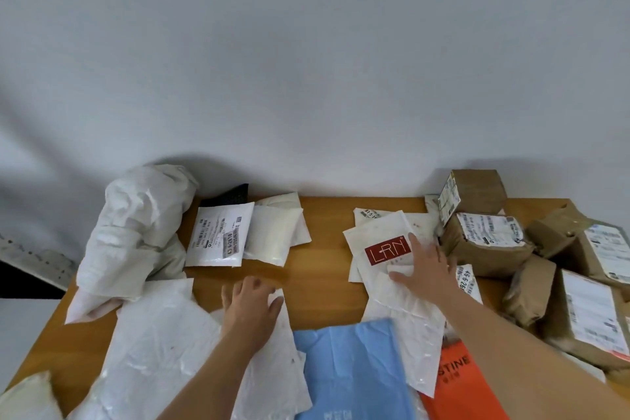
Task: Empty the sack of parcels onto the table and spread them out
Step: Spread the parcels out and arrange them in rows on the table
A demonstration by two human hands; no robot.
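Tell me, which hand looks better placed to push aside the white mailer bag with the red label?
Probably the right hand. It lies open with fingers spread on the white mailer bag with the red label. The left hand rests on a different crinkled white plastic bag, across a bare strip of wooden table.

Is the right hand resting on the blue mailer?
No, the right hand lies flat on white mailers near the red label, beyond the blue mailer.
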